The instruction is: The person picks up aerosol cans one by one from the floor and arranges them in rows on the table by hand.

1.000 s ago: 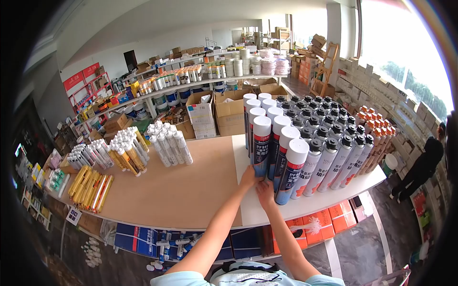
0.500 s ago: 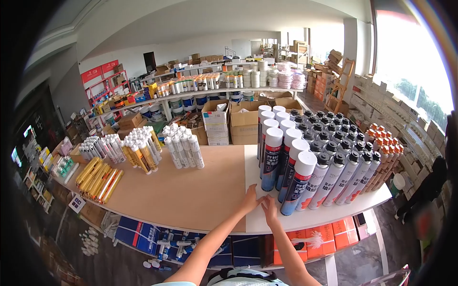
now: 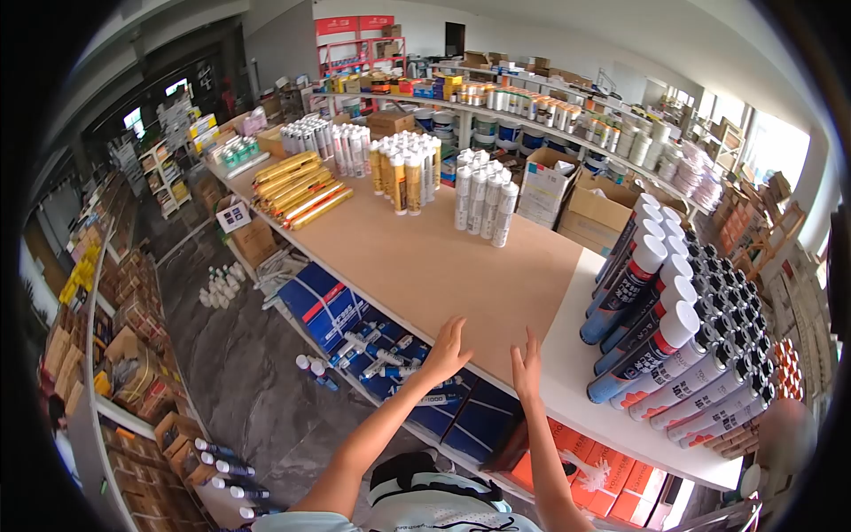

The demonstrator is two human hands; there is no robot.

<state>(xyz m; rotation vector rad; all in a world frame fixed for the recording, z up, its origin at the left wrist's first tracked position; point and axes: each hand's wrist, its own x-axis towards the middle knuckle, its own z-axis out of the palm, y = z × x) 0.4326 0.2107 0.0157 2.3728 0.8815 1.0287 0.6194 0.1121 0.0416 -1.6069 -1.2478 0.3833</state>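
My left hand (image 3: pixel 446 352) is held over the front edge of the brown board (image 3: pixel 417 266), fingers apart and nothing in them. To its right, my right hand (image 3: pixel 526 365) is raised with stretched fingers, also holding nothing. A gap separates the two hands. Nearest to the right hand stand white-capped spray foam cans (image 3: pixel 631 358) with dark blue labels, in rows. Behind them are white cans with black tops (image 3: pixel 709 381). White sealant tubes (image 3: pixel 486 200) stand upright at the board's far side, and brown-and-white tubes (image 3: pixel 406 173) are grouped left of them.
Gold foil packs (image 3: pixel 297 188) lie stacked at the table's left end. Blue boxes (image 3: pixel 324 306) and orange boxes (image 3: pixel 603 474) sit on the shelf below. Open cardboard cartons (image 3: pixel 596 213) stand behind the table. Another shelf with cartons (image 3: pixel 133 359) runs along the left.
The view has swung left, so the table appears shifted right. My hands, close together beside the cans before, have moved apart and now are over the board's front edge.
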